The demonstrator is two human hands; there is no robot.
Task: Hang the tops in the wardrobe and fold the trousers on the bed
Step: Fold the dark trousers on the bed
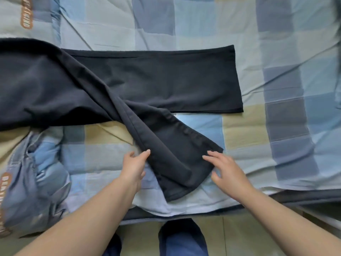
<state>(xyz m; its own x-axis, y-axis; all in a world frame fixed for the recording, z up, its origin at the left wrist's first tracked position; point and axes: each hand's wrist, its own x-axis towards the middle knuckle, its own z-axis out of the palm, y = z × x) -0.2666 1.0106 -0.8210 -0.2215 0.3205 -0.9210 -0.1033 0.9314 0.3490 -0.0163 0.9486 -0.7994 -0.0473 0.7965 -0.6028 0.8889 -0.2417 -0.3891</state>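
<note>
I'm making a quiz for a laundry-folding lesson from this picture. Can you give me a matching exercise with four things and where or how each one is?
Things:
1. far trouser leg
2. near trouser leg
3. left hand
4. blue jeans

Places or states:
A. crumpled at the bed's left edge
B. lying flat and straight, hem pointing right
C. slanting toward the near edge of the bed
D. fingertips at the left edge of the slanting leg, open

Pairs: 1-B, 2-C, 3-D, 4-A
</note>
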